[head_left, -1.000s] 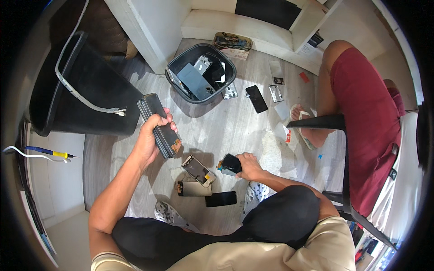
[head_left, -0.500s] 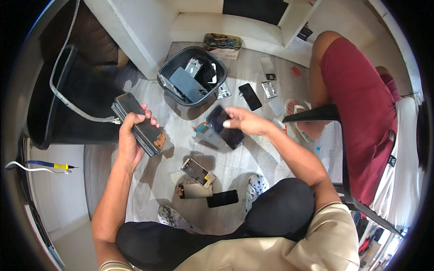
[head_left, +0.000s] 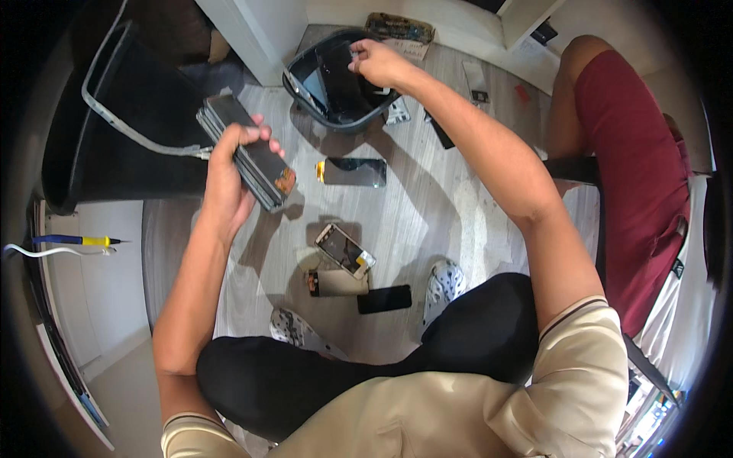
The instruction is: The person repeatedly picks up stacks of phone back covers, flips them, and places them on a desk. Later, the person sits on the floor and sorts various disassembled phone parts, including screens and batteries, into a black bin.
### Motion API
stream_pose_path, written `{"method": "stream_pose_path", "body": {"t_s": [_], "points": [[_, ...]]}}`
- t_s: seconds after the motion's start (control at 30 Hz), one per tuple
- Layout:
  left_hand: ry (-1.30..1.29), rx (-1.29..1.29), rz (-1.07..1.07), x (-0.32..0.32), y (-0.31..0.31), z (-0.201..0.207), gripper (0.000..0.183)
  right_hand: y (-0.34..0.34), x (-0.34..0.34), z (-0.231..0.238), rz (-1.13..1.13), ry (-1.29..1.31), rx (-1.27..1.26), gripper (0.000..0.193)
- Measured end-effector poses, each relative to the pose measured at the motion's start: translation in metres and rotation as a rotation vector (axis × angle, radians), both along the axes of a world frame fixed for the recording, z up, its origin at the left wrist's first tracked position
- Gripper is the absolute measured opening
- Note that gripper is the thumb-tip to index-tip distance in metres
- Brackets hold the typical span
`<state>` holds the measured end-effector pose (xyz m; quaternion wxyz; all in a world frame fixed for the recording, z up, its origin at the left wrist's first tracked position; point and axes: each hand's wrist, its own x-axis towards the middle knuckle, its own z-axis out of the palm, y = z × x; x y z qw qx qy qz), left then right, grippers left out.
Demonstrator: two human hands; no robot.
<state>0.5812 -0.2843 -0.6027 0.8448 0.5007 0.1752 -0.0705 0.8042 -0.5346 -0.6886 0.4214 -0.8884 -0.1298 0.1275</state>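
Note:
My left hand (head_left: 231, 160) is wrapped round a stack of dark phone screens (head_left: 248, 141); a torn copper-coloured patch shows at the top one's lower end. My right hand (head_left: 374, 64) reaches forward and grips a dark phone screen (head_left: 338, 80) by its edge, at the mouth of a black bin (head_left: 353, 124). Other phone parts in that bin are partly covered by this screen. On the floor between my hands and feet lie a screen with an orange end (head_left: 353, 172), a gold-framed phone screen (head_left: 343, 250), a silver-backed panel (head_left: 341, 283) and a black phone (head_left: 384, 299).
A person in maroon shorts (head_left: 637, 160) sits at the right. A bigger black container (head_left: 114, 145) stands at the left, with a pale cable (head_left: 126, 130) before it. Beyond the bin sits a patterned box (head_left: 400, 27). A screwdriver (head_left: 76, 240) shows at far left.
My right hand has moved forward from over the floor to the bin with a dark screen. The orange-ended screen now lies uncovered on the floor. My left hand still holds its stack.

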Motion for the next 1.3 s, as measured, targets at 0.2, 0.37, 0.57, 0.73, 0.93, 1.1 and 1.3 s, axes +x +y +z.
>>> {"method": "stream_pose_path", "body": {"t_s": [0.2, 0.37, 0.57, 0.73, 0.93, 1.1, 1.3], "points": [[0.042, 0.063, -0.11, 0.047, -0.021, 0.005, 0.044, -0.051, -0.03, 0.0, 0.008, 0.034, 0.275, 0.042], [-0.084, 0.264, -0.111, 0.156, -0.074, -0.024, 0.056, -0.093, -0.062, 0.014, -0.146, 0.168, 0.429, 0.038], [0.318, 0.705, 0.242, 0.217, -0.127, -0.101, 0.126, -0.133, -0.082, -0.011, -0.17, 0.173, 0.519, 0.034], [0.514, 1.195, 0.147, 0.207, -0.135, -0.118, 0.141, -0.172, -0.083, -0.098, -0.23, 0.246, 0.215, 0.039], [-0.263, 1.313, 0.178, 0.154, -0.142, -0.087, 0.11, -0.215, -0.066, -0.174, -0.51, 0.121, -0.523, 0.085], [-0.502, 1.191, 0.025, 0.122, -0.139, -0.068, 0.067, -0.209, -0.059, -0.188, -0.517, 0.205, -0.51, 0.105], [-0.498, 1.197, 0.055, 0.102, -0.107, -0.077, 0.051, -0.207, -0.028, -0.195, -0.554, 0.292, 0.207, 0.047]]}}
